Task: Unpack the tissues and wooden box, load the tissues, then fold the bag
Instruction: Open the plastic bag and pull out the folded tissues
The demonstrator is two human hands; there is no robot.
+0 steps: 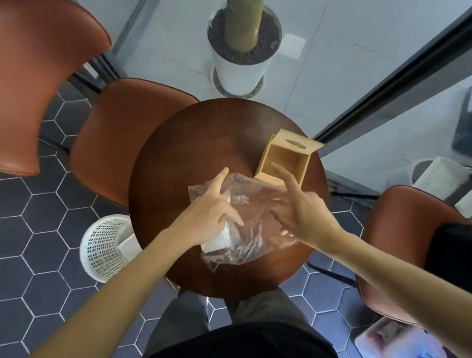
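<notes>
A crumpled clear plastic bag lies on the round dark wooden table. A white tissue pack shows at the bag's near left, partly under my left hand. That hand rests on the bag with fingers spread, index finger pointing away. My right hand hovers over the bag's right side, fingers apart, touching the plastic. The light wooden box lies on its side at the table's far right, its hollow facing me, its slotted lid behind.
Brown chairs stand at the far left, behind the table and at the right. A white perforated bin sits left of the table. A white planter stands beyond the glass.
</notes>
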